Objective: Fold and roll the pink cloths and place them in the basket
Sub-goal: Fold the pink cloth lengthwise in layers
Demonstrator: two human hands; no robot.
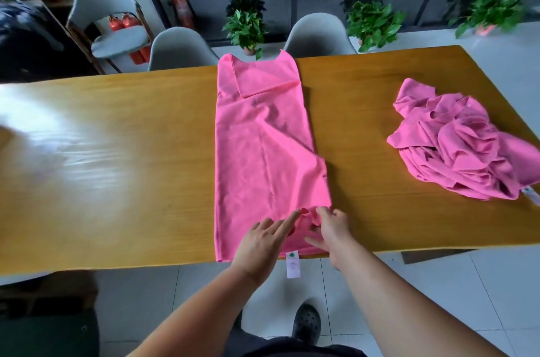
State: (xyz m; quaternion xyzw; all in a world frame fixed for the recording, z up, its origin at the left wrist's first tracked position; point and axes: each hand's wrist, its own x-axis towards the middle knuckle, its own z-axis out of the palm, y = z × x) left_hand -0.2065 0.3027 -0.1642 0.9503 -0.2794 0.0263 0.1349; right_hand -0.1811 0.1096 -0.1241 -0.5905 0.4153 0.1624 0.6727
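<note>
A pink cloth (pixel 263 137) lies folded into a long strip across the middle of the wooden table (pixel 117 152), running from the far edge to the near edge. A white label hangs off its near end. My left hand (pixel 263 239) rests flat on the cloth's near end with straight fingers. My right hand (pixel 330 228) pinches a raised fold of the same cloth at its near right corner. A crumpled pile of pink cloths (pixel 464 146) sits on the table's right side. No basket is in view.
Two grey chairs (pixel 181 50) (pixel 318 35) stand behind the far edge of the table, and a third stands at the back left. Potted plants (pixel 247 26) line the floor beyond. A dark box edge shows at the lower left.
</note>
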